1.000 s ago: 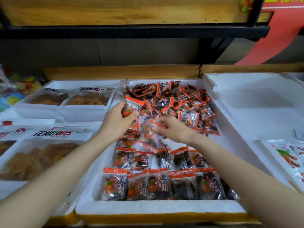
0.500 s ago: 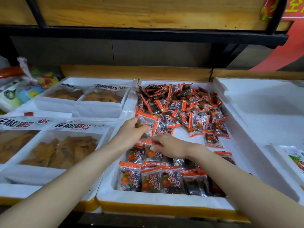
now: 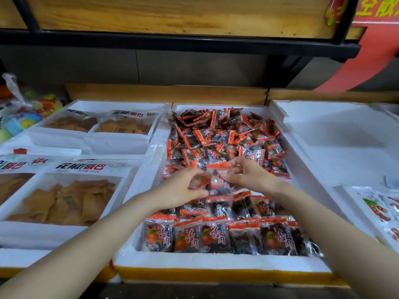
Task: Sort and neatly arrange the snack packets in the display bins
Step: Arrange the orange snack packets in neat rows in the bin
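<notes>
Head view: a white foam bin (image 3: 216, 264) sits in the middle of the display, and both hands meet above its centre. The left hand (image 3: 181, 188) and the right hand (image 3: 250, 178) each pinch the same clear, orange-edged snack packet (image 3: 218, 180) — the left fingers (image 3: 190, 172) curl on its left side, the right fingers (image 3: 235, 162) curl over its top edge with the thumb below. The packet hangs upright just over the ones beneath it; blur hides whether it touches them.

At the near end of the bin a tidy row (image 3: 216, 236) of the same packets stands side by side, labels facing the camera. A second row (image 3: 237, 205) lies just behind it, partly under the wrists. The far half holds a loose heap (image 3: 226, 134) of packets lying at all angles.

To the left, foam bins hold large bags of flat golden crisps — a near bag (image 3: 64, 197) and far bags (image 3: 123, 126). To the right lies another white foam bin (image 3: 323, 137), with long printed packets (image 3: 375, 208) at the near right. A wooden shelf (image 3: 172, 14) on a black frame runs overhead.
</notes>
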### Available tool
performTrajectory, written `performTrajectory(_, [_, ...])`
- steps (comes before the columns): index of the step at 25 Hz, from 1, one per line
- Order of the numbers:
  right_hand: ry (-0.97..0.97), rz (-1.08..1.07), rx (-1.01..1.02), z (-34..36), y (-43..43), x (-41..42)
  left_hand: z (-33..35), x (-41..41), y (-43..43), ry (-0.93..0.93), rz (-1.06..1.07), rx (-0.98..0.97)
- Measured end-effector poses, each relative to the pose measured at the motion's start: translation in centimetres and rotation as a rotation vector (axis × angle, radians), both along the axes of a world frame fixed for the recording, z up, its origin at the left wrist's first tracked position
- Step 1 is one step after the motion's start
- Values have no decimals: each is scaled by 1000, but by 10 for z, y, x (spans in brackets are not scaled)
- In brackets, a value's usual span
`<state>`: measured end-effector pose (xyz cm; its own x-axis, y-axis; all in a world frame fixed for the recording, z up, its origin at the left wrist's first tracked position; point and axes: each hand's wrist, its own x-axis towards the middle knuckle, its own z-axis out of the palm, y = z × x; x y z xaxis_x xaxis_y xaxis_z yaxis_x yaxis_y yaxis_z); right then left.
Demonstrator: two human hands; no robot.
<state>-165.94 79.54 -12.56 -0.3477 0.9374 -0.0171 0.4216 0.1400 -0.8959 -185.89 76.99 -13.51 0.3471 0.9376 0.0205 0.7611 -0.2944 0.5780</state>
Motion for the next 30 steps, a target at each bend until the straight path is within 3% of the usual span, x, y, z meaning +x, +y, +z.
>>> performTrajectory(2, [-80,41,-77,-7,-4,7,-4,-7,0,237,-72,-46])
performTrajectory(4, [-210,58,-46,-12,-10,4,-5,-11,-1,309,-110,-49])
performTrajectory(8, [-525,145,383,-18,-12,3,-6,-12,-4,305,-144,0])
performTrajectory(11, [-538,203,436,-23,-15,2,-10,-15,-2,309,-142,19])
performTrajectory(15, [-452,235,351,-18,-5,5,-10,-14,4,288,-137,29])
performTrajectory(20, [-346,-32,278,-13,33,3,-9,-4,41,230,122,224])
performTrajectory(25, [-442,-21,161,-20,61,-24,-19,1,79,243,279,167])
performTrajectory(28, [-464,32,163,-21,65,-30,-28,3,87,355,327,129])
performTrajectory(30, [-499,57,176,-21,66,-31,-28,5,87,328,350,76])
